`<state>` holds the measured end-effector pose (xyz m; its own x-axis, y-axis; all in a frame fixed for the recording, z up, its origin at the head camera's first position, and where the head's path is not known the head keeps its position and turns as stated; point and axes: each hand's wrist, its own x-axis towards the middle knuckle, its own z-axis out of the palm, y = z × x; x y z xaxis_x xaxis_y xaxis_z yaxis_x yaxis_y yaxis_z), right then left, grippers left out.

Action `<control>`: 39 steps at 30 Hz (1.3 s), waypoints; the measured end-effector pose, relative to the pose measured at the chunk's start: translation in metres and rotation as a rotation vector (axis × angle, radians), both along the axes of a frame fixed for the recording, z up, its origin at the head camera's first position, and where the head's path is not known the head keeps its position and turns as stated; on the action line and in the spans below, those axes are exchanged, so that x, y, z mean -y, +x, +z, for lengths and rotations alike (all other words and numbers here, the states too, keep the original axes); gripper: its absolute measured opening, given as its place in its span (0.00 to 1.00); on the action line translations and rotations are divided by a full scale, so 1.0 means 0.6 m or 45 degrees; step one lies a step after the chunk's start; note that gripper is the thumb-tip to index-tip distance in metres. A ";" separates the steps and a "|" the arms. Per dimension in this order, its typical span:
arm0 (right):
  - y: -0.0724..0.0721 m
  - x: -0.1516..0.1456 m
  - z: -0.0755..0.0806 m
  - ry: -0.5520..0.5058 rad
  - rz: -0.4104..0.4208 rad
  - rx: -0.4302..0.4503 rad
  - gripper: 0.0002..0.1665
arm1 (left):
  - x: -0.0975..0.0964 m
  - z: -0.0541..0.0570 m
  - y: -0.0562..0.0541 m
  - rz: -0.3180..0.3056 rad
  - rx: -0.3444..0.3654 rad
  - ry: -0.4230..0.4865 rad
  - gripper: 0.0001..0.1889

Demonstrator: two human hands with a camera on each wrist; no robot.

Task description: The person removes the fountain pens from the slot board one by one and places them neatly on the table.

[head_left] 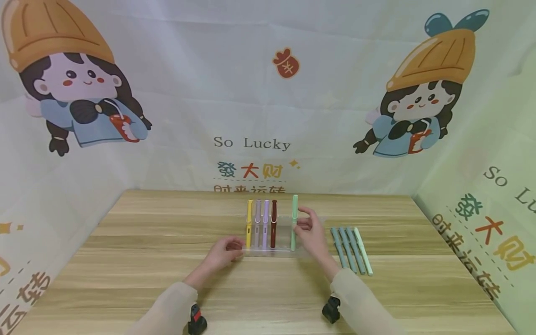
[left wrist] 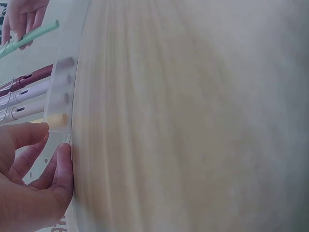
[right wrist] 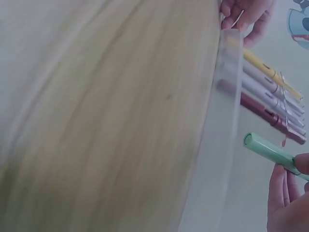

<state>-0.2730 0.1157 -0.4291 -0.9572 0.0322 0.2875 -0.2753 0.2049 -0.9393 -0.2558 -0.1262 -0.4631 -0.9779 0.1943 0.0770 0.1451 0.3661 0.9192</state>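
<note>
A clear plastic pen stand [head_left: 268, 253] holds a yellow pen [head_left: 249, 223], a mauve pen [head_left: 257, 224], a lavender pen [head_left: 265, 224] and a dark red pen [head_left: 273, 224] upright side by side. At its left end, my left hand [head_left: 228, 250] has thumb and fingertips bent about the corner, close beside the yellow pen. My right hand [head_left: 311, 231] pinches a mint green pen [head_left: 294, 223] between thumb and fingers. This pen stands upright in front of the stand's right part, apart from the dark red pen. In the right wrist view, its lower end [right wrist: 248, 140] hangs free of the front lip.
Right of the stand, three grey-blue pens [head_left: 346, 249] and a pale mint pen [head_left: 363, 251] lie slanted in a row on the wooden table [head_left: 167, 223]. A printed cloth [head_left: 188, 93] hangs behind the table and along its sides.
</note>
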 end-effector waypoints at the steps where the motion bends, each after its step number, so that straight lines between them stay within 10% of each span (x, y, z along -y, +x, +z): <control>1: 0.001 -0.005 -0.001 0.011 -0.003 -0.003 0.28 | 0.000 0.000 0.000 0.001 -0.001 -0.004 0.09; 39: 0.029 -0.158 0.012 0.198 -0.091 0.128 0.29 | 0.001 0.006 0.005 -0.017 -0.007 0.010 0.09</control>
<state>-0.2558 0.2104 -0.4220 -0.9783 0.0639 0.1971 -0.1609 0.3651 -0.9170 -0.2530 -0.1269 -0.4598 -0.9747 0.2070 0.0840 0.1552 0.3569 0.9211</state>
